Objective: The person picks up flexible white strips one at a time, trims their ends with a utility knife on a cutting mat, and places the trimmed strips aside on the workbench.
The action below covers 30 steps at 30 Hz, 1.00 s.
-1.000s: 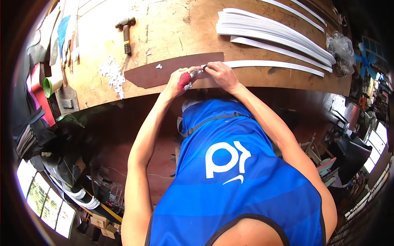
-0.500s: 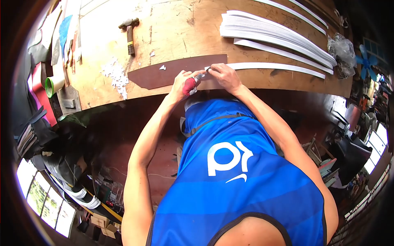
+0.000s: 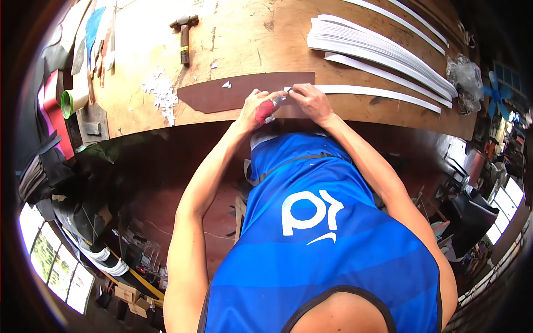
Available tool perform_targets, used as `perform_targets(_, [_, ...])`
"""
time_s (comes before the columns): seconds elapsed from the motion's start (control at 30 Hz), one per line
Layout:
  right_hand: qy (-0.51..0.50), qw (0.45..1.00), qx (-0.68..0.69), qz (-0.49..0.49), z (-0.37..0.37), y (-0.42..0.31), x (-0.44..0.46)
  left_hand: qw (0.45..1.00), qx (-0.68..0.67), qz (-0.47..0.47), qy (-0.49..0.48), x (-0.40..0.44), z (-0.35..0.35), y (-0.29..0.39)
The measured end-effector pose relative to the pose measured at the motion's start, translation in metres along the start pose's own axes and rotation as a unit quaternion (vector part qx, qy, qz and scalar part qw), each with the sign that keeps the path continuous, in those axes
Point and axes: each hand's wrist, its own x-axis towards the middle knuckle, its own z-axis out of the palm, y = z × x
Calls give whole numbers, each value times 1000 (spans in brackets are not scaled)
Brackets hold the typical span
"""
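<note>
My left hand [image 3: 259, 110] is closed round a tool with a red part [image 3: 265, 111] and a greyish tip, over the right part of a brown sheet [image 3: 216, 95]. Just beside it, my right hand [image 3: 312, 102] pinches the left end of a white strip [image 3: 383, 94], which runs off to the right along the table's near edge. The tool's tip and the strip's end meet between my fingers; details there are too small to tell. A small white scrap [image 3: 226, 85] lies on the brown sheet.
A hammer [image 3: 184, 40] lies at the back left, with a heap of white scraps [image 3: 162, 95] nearer. A stack of white strips [image 3: 377, 53] and a clear plastic bag [image 3: 465, 80] are at the right. A green-rimmed roll [image 3: 68, 104] sits at the left edge.
The view has shifted a little, so the table's things appear slightly further right. Both hands stay together at the strip's end, with small changes in finger position.
</note>
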Motion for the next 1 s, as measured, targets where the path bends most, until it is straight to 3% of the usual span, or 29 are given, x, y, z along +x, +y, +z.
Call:
perform_targets(0.33, [-5,1000,-3,-6,-1,2,2,999,-46,8,-9,-3,-6,-7])
perform_targets(0.4, [-12,1000,-3,-9,-4,1,2,998,-40,35,30,-10,-7,-6])
perform_targets(0.53, [-8,1000,-8,-1,-4,-1,0,999,-42,-13,4,-17,-15,1])
perform_targets(0.77, [-5,1000,-10,0,-4,-2,2,998,-47,-7,52,2,-3,7])
perform_targets(1.0, [-7,1000,1,4,-4,-1,0,998,-44,-7,32,5,-3,3])
